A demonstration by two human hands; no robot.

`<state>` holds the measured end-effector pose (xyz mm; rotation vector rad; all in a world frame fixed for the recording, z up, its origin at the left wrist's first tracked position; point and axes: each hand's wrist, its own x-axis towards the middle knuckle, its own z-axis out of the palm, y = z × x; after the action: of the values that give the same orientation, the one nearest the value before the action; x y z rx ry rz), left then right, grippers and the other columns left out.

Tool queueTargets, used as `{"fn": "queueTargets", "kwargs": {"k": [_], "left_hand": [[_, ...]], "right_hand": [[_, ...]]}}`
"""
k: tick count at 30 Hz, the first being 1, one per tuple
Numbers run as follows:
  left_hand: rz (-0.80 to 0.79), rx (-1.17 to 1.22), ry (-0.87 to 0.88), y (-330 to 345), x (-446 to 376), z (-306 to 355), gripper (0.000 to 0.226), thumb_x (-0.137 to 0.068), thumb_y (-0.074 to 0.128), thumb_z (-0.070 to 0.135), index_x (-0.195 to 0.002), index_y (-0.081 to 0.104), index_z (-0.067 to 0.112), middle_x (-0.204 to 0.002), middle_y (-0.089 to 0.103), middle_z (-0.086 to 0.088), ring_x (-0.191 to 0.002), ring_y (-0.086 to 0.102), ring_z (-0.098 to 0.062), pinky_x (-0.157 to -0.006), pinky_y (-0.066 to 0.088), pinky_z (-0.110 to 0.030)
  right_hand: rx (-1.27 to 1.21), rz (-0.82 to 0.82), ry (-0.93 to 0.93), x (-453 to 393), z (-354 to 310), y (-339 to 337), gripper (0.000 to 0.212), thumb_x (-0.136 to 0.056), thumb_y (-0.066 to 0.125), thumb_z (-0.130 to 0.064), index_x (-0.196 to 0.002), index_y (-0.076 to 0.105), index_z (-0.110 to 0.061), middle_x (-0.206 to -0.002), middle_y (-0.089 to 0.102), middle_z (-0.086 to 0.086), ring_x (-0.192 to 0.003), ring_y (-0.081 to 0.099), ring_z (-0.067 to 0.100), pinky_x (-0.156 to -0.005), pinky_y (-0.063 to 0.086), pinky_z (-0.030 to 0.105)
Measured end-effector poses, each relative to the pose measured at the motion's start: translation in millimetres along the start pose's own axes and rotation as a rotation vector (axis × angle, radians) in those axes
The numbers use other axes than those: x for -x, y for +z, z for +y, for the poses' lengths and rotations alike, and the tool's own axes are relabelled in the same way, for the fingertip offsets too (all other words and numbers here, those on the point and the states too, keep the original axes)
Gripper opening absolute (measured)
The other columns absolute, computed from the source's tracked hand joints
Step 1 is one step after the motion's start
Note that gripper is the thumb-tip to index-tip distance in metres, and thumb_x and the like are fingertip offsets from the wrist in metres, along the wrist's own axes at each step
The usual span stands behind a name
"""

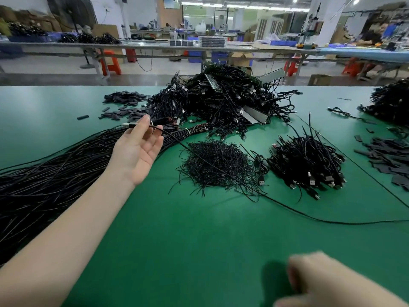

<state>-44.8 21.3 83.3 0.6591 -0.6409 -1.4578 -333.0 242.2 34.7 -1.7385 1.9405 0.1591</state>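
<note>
Left hand (137, 151) pinches one cable (174, 139) just behind its USB plug (128, 125), thumb against a finger, other fingers loose and spread. Cable runs from mid table (199, 240) out to the right edge, draped over the tie pile (217, 165). Right hand (309, 282) is near the front edge, blurred, can't tell its grip. My read: the step is separating one cable from the long bundle (44, 180) at the left edge. To do it well: pinch the jacket, not the plug; lift so it clears the ties instead of dragging them; take up slack with the right hand before coiling
</note>
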Motion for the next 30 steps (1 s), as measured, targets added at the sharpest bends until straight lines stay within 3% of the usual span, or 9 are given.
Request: {"fn": "queueTargets", "kwargs": {"k": [2, 4, 9, 13, 16, 20, 23, 27, 30], "left_hand": [[-0.006, -0.014, -0.012, 1, 2, -3, 0.014, -0.084, 0.073, 0.022, -0.090, 0.060, 0.018, -0.079, 0.068, 0.002, -0.077, 0.072, -0.010, -0.066, 0.057, -0.022], [-0.014, -0.025, -0.023, 1, 3, -5, 0.014, -0.085, 0.072, 0.021, -0.094, 0.062, 0.018, -0.085, 0.066, 0.000, -0.079, 0.072, -0.010, -0.066, 0.057, -0.022], [-0.039, -0.043, -0.069, 1, 9, -9, 0.009, -0.086, 0.070, 0.019, -0.092, 0.064, 0.018, -0.085, 0.069, 0.000, -0.077, 0.071, -0.010, -0.063, 0.057, -0.020], [-0.065, -0.069, -0.107, 3, 16, -15, 0.003, -0.089, 0.067, 0.017, -0.092, 0.068, 0.018, -0.084, 0.069, -0.001, -0.073, 0.071, -0.009, -0.062, 0.056, -0.020], [-0.073, -0.092, -0.134, 3, 20, -17, 0.004, -0.089, 0.067, 0.017, -0.092, 0.068, 0.018, -0.086, 0.071, -0.004, -0.074, 0.071, -0.010, -0.061, 0.057, -0.020], [-0.079, -0.097, -0.140, 1, 20, -15, 0.004, -0.087, 0.069, 0.018, -0.091, 0.069, 0.018, -0.084, 0.072, -0.004, -0.074, 0.071, -0.011, -0.061, 0.057, -0.021], [-0.102, -0.085, -0.143, 7, 19, -16, 0.007, -0.087, 0.069, 0.018, -0.095, 0.071, 0.018, -0.088, 0.072, -0.005, -0.075, 0.071, -0.011, -0.062, 0.057, -0.021], [-0.131, -0.077, -0.125, 27, 21, -22, 0.012, -0.087, 0.069, 0.019, -0.099, 0.070, 0.018, -0.091, 0.070, -0.005, -0.076, 0.070, -0.011, -0.062, 0.056, -0.021], [-0.160, -0.067, -0.097, 35, 22, -22, 0.022, -0.075, 0.075, 0.024, -0.094, 0.066, 0.015, -0.087, 0.071, -0.004, -0.076, 0.071, -0.011, -0.060, 0.055, -0.021]], "right_hand": [[-0.116, -0.005, -0.003, 12, 7, 19, 0.018, -0.089, 0.055, -0.031, -0.073, 0.049, -0.034, -0.093, 0.054, -0.011, -0.101, 0.061, 0.014, -0.064, 0.038, 0.009], [-0.167, 0.012, -0.034, 23, 10, 23, 0.021, -0.085, 0.057, -0.028, -0.068, 0.057, -0.040, -0.095, 0.059, -0.014, -0.096, 0.061, 0.006, -0.070, 0.041, 0.004], [-0.188, 0.202, -0.025, 27, 15, 26, 0.010, -0.071, 0.065, -0.070, -0.073, 0.054, -0.070, -0.093, 0.062, -0.015, -0.092, 0.054, -0.009, -0.084, 0.035, 0.002], [-0.324, 0.413, -0.062, 21, 13, 26, 0.052, -0.038, 0.037, -0.102, -0.059, 0.059, -0.060, -0.080, 0.060, -0.015, -0.089, 0.054, 0.006, -0.080, 0.044, 0.026], [-0.263, 0.382, -0.127, 24, 12, 32, 0.076, -0.033, 0.042, -0.103, -0.101, 0.047, -0.071, -0.100, 0.057, -0.020, -0.099, 0.055, 0.005, -0.083, 0.043, 0.034], [0.081, 0.442, -0.074, 20, 5, 39, 0.071, -0.051, 0.038, -0.094, -0.105, 0.046, -0.049, -0.087, 0.051, -0.012, -0.067, 0.057, 0.008, -0.054, 0.040, 0.023], [0.203, 0.531, -0.127, -17, 6, 32, 0.078, -0.057, 0.023, -0.099, -0.107, 0.046, -0.044, -0.099, 0.049, -0.004, -0.083, 0.052, 0.019, -0.065, 0.040, 0.036], [0.166, 0.841, -0.118, -83, -26, -12, 0.065, -0.076, 0.052, -0.070, -0.101, 0.065, -0.011, -0.098, 0.057, 0.015, -0.079, 0.056, 0.035, -0.067, 0.046, 0.041], [-0.140, 1.085, -0.126, -115, -58, -45, 0.062, -0.080, 0.065, -0.055, -0.116, 0.059, -0.006, -0.113, 0.054, 0.021, -0.095, 0.052, 0.039, -0.076, 0.042, 0.045]]}}
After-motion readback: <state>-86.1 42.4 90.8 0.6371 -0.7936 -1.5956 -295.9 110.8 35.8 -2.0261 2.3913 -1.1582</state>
